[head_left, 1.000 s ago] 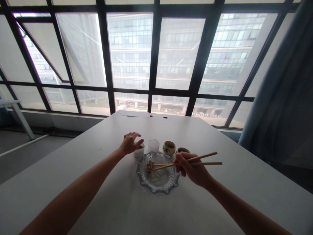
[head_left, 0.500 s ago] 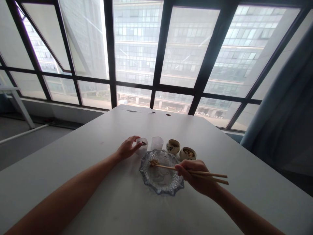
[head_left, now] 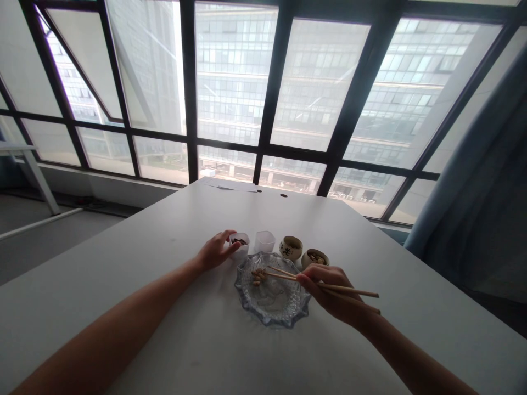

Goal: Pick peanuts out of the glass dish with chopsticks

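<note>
My left hand [head_left: 214,250] curls its thumb and fingers round a small white plastic cup [head_left: 239,253] with dark pieces inside. In my right hand [head_left: 335,291] is a pair of wooden chopsticks [head_left: 286,277]. Their tips are apart and lie over a scalloped clear glass plate [head_left: 280,321]. By the tips, on the plate's left part, lies a small group of brownish food pieces [head_left: 257,276]; they look like nuts, but I cannot tell the kind.
Behind the plate stand a second translucent plastic cup [head_left: 264,241] and a beige ceramic cup [head_left: 290,249] with dark characters. Another ceramic cup [head_left: 315,257], holding brownish pieces, is close to my right knuckles. Papers [head_left: 230,185] lie at the white table's far end.
The chopstick tips have parted and drawn slightly right, off the brown pieces, which now lie looser on the plate. My left hand stays at the white cup.
</note>
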### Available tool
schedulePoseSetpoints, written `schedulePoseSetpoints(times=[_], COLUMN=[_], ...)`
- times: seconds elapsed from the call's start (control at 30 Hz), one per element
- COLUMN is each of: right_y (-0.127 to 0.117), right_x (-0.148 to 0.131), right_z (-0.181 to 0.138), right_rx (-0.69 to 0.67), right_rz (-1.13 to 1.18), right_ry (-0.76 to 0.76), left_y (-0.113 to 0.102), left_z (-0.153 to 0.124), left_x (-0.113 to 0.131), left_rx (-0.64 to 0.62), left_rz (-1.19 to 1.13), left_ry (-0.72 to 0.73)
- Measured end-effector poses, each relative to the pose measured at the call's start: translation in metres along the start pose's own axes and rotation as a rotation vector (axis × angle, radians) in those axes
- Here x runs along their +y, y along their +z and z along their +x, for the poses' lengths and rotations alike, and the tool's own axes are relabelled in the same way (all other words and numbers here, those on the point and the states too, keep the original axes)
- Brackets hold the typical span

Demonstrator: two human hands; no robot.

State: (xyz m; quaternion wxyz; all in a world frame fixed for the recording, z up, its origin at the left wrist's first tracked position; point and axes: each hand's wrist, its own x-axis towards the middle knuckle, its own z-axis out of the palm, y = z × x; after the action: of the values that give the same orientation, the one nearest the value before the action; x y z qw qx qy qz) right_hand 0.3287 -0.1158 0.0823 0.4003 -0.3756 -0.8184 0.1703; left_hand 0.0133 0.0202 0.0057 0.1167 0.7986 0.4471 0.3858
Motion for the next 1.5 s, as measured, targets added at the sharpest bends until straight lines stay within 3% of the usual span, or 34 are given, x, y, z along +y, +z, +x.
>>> schedulePoseSetpoints(times=[0.43, 0.83, 1.1, 1.5], right_y=[0.013, 0.019, 0.01, 0.005], right_x=[0.015, 0.012, 0.026, 0.028], right_z=[-0.007, -0.009, 0.004, 0.007], right_rx=[0.0, 0.074, 0.491, 0.475], right_rz=[-0.039, 0.085, 0.659, 0.897], right_ry=[-0.059, 0.055, 0.449, 0.534], left_y=[0.0, 0.0, 0.0, 0.0], left_z=[0.0, 0.0, 0.0, 0.0], left_x=[0.0, 0.001, 0.001, 0.001], left_rx=[-0.021, -0.03, -0.028, -0.036], left_rz=[0.018, 0.0, -0.012, -0.008], left_ry=[-0.003, -0.017, -0.017, -0.011])
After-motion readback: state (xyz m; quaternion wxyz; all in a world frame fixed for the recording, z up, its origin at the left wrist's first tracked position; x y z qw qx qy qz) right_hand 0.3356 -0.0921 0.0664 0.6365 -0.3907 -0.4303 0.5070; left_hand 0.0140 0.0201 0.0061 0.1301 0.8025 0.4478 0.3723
